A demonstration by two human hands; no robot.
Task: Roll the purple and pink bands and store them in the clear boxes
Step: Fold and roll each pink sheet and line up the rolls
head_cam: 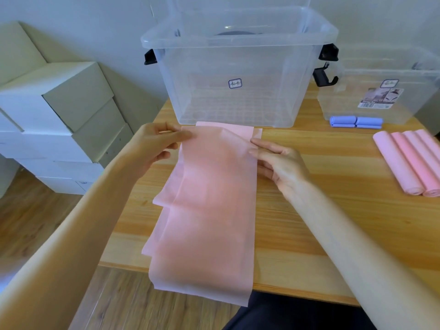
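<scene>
- wooden table [309, 234] takes up most of the view, light pine-looking top, with a wood floor showing beyond its near and left edges
- big clear box [238, 67] sits at the back middle, lid off, black latches on both sides, small label on the front wall
- second clear box [381, 91] is lower and off to the right, with a product sticker on it
- stack of white cardboard boxes [59, 115] on the left against the wall
- pink band [207, 206] lies unrolled down the middle of the table, layers a bit offset, far end right in front of the big box, near end hanging over the table edge
- four rolled pink bands [409, 160] lie side by side at far right
- left hand [154, 146] pinches the band's upper left edge, lifting it a little
- right hand [278, 163] has thumb and fingers gripping the upper right edge
- rolled purple bands [356, 121] rest just in front of the smaller box
</scene>
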